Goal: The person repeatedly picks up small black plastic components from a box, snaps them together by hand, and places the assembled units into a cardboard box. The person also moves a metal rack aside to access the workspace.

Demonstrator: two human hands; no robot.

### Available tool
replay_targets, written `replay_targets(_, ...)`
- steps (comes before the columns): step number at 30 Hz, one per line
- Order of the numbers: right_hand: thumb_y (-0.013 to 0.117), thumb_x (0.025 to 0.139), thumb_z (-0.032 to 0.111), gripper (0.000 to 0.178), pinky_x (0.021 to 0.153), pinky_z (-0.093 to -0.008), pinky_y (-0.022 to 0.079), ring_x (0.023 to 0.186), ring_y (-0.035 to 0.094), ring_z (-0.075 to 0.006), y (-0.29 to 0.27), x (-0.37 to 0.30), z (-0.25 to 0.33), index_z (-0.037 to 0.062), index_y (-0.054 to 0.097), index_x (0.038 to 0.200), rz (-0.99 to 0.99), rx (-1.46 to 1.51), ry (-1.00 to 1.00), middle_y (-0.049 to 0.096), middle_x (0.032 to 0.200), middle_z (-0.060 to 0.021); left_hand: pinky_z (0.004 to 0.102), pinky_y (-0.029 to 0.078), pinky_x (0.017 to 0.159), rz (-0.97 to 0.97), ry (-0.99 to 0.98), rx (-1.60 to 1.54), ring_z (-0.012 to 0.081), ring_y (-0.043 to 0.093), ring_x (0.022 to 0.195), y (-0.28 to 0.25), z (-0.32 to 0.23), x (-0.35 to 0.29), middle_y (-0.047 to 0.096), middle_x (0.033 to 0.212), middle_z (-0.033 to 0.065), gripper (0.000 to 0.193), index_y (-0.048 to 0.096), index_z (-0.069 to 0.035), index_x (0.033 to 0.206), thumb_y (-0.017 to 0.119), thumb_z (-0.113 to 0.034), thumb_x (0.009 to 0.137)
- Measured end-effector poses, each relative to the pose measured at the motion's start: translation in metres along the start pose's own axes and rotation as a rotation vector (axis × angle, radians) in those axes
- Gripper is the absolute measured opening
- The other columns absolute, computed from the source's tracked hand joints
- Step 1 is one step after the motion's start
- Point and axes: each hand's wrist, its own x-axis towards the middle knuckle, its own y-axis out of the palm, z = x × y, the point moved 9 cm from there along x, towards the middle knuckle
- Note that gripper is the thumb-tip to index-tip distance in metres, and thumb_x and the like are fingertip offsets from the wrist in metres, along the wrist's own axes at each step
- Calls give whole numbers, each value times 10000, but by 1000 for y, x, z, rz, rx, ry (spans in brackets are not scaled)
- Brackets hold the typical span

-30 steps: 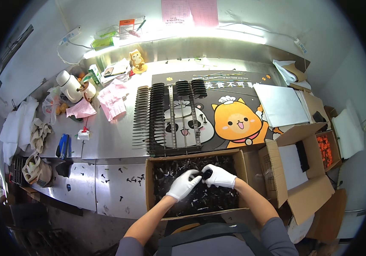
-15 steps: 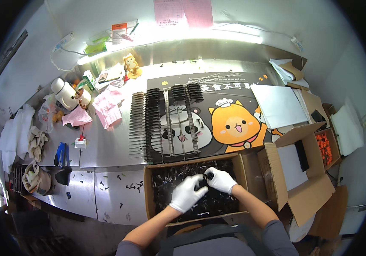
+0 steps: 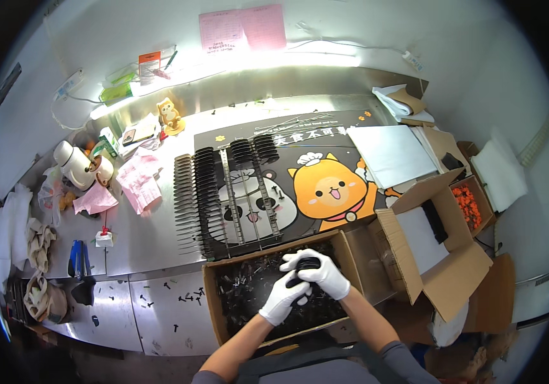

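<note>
Both my hands wear white gloves and come together over an open cardboard box (image 3: pixel 211 307) full of small dark and clear pieces (image 3: pixel 241 285). My right hand (image 3: pixel 327 276) is closed round a bundle of black curved pieces (image 3: pixel 309 263), too small to name more exactly. Just below and to its left, my left hand (image 3: pixel 281 301) has its fingers bent against the lower side of the same bundle. Beyond the box, a rack with metal rails (image 3: pixel 231 198) lies on the mat, with rows of black curved pieces (image 3: pixel 205 192) along it.
A dark mat with cartoon animals (image 3: pixel 335 189) lies under the rack. To the right stand an open carton (image 3: pixel 453 281) and a box of orange pieces (image 3: pixel 466 206). White sheets (image 3: pixel 393 157) lie behind. On the left are blue-handled pliers (image 3: pixel 78 259), pink papers (image 3: pixel 139 182) and scattered black bits (image 3: pixel 188 297).
My hands have drawn closer together, and the black bundle now shows plainly between them. The whole view has shifted, so the bench appears further left.
</note>
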Motion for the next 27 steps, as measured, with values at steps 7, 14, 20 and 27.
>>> replay_targets(7,662,881,273,447,787,-366,552,851,695,-275,-54,-44,-34,10,557,1226,-690,-694,-2,690,1001,-171,308,519,689,-713,716,1015,217,638,746,-30,-46,-20,641,841,53,256,674,-67,961,793,-136,745)
replay_targets(14,578,942,304,464,691,-320,531,792,648,-209,-74,-44,-55,-20,499,1264,-699,-325,-249,652,941,-119,374,530,720,-214,1077,1341,294,630,830,72,-61,-18,647,908,99,311,655,-73,912,672,70,637)
replay_targets(20,571,906,140,323,563,-241,514,793,603,-98,-171,-135,110,106,507,1221,-757,-419,-124,614,937,-46,313,511,723,-76,880,854,230,614,829,113,-86,-4,643,984,127,311,647,-22,955,624,138,689)
replay_targets(27,474,887,220,420,927,-390,494,1106,627,-307,-523,-315,79,87,553,1278,-1270,-1072,941,652,1167,-190,254,473,796,-138,372,500,148,567,864,143,-36,97,607,1013,95,249,621,27,971,578,146,756)
